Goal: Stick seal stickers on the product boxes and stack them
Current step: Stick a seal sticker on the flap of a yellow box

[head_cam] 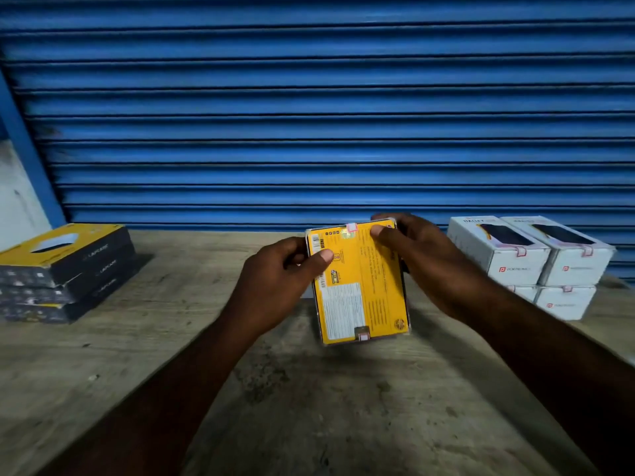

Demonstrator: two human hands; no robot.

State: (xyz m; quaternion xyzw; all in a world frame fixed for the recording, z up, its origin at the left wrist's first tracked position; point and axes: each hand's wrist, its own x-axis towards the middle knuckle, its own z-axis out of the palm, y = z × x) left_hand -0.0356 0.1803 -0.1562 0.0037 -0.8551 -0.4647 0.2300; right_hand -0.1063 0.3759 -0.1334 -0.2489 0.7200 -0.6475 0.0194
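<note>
One blue roller shutter (309, 115) fills the far side. Worn wooden counter (326, 407) runs below it. Four white boxes (515, 266) sit far right, two on two, with pink seals on their edges. Three yellow-and-black boxes (68, 269) are stacked far left. Yellow box (364, 297) is at mid-counter, printed back up. Left grip (278, 273) grasps its left edge, thumb on the face. Right grip (422, 255) grasps its far right corner. Far seal sticker (352, 228) wraps the far edge; near seal sticker (363, 334) wraps the near edge.

Dim, soft, motion-blurred view bowed at edges
</note>
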